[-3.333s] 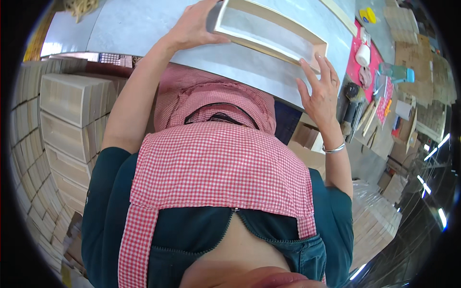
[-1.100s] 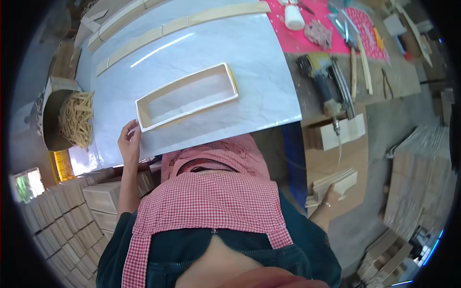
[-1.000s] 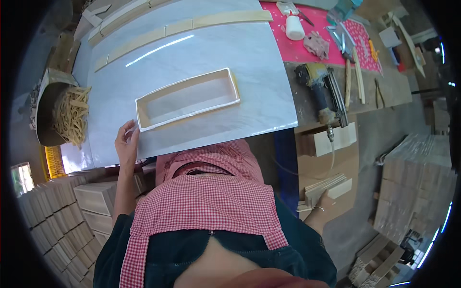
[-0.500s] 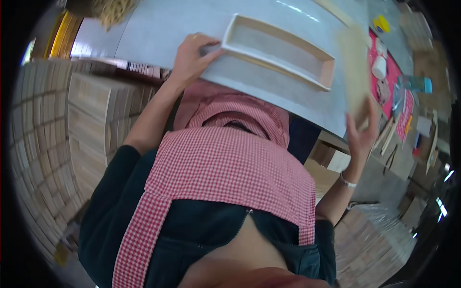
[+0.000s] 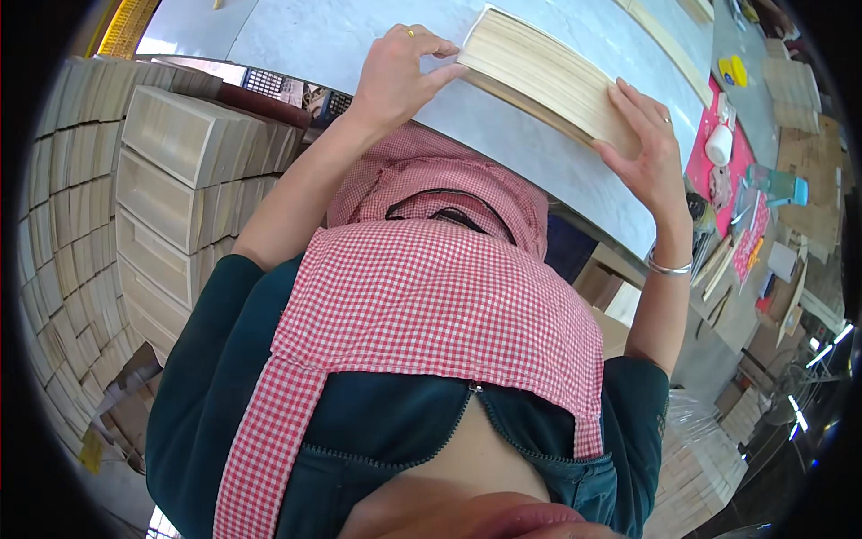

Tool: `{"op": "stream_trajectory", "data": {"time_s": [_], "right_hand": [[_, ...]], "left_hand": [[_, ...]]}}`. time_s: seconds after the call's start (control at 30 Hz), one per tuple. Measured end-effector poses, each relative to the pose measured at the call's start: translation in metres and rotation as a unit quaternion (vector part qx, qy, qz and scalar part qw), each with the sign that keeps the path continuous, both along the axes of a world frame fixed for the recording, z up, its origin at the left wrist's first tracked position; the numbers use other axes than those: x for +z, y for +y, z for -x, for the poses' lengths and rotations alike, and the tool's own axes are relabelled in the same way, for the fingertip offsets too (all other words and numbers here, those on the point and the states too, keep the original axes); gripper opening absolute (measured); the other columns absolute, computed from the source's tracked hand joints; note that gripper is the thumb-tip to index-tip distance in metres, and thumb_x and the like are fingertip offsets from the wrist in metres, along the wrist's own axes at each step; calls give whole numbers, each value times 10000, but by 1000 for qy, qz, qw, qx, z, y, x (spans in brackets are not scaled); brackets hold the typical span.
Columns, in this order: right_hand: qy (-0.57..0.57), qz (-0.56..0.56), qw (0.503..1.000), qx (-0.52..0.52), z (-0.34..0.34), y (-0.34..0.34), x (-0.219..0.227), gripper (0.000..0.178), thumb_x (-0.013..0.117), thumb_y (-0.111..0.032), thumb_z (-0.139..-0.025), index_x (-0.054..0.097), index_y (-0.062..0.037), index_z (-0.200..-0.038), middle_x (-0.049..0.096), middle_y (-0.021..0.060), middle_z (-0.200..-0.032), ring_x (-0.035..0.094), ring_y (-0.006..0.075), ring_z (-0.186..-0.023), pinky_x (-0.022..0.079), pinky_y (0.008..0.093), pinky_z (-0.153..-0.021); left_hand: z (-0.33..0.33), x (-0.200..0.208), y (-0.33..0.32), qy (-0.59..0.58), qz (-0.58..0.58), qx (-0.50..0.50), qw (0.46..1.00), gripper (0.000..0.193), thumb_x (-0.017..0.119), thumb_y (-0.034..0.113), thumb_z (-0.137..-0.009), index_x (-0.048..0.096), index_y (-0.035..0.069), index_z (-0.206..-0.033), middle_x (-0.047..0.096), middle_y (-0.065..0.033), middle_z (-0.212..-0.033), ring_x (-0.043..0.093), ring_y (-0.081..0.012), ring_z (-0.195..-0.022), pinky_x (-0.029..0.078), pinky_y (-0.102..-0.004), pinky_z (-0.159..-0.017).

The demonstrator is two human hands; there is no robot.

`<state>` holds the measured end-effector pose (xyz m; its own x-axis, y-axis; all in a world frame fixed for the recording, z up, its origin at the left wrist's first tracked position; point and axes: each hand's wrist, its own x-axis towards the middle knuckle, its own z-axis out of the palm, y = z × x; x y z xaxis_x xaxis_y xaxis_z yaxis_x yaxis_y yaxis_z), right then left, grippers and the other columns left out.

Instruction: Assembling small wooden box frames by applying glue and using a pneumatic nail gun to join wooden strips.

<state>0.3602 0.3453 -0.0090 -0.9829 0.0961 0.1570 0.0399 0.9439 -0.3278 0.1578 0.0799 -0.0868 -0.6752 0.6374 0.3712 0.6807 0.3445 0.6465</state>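
Note:
A pale wooden panel [image 5: 548, 72] with lengthwise grain lies over the long rectangular wooden frame [image 5: 521, 106] on the table. It covers the frame's opening, and only the frame's near side and a white edge at the left show. At the left end my left hand [image 5: 395, 76] holds the frame's corner between thumb and fingers. My right hand [image 5: 646, 148] grips the right end, fingers on top of the panel and thumb at its near edge. Whether the panel sits inside the frame or on its rim I cannot tell.
The pale grey table [image 5: 314, 40] spans the front. A wooden strip [image 5: 669, 45] lies beyond the frame. At right are a pink sheet [image 5: 703, 148], a white bottle [image 5: 719, 144] and a yellow object [image 5: 734, 70]. Stacked wooden boxes [image 5: 162, 193] stand at left.
My right hand has swung the panel leftward from beside the frame and laid it over the opening. My left hand stays at the frame's left corner.

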Motion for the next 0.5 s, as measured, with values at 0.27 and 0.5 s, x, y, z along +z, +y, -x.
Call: {"op": "stream_trajectory", "data": {"time_s": [0.27, 0.5], "right_hand": [[7, -23, 1000, -5, -2, 9, -18, 639, 836, -130, -746, 635, -115, -1352, 593, 63, -1418, 555, 270, -1212, 461, 360, -1073], [17, -22, 1000, 3, -3, 5, -23, 593, 831, -149, -768, 646, -118, -1330, 595, 57, -1411, 565, 271, -1208, 464, 363, -1074]], "left_hand": [[-6, 5, 4, 79, 10, -4, 997, 213, 802, 162, -812, 776, 17, -966, 712, -64, -898, 621, -204, -824, 501, -304, -761], [-5, 8, 2, 21, -3, -2, 1000, 194, 783, 183, -814, 786, 31, -934, 705, -56, -850, 607, -223, -745, 490, -321, -724]]}}
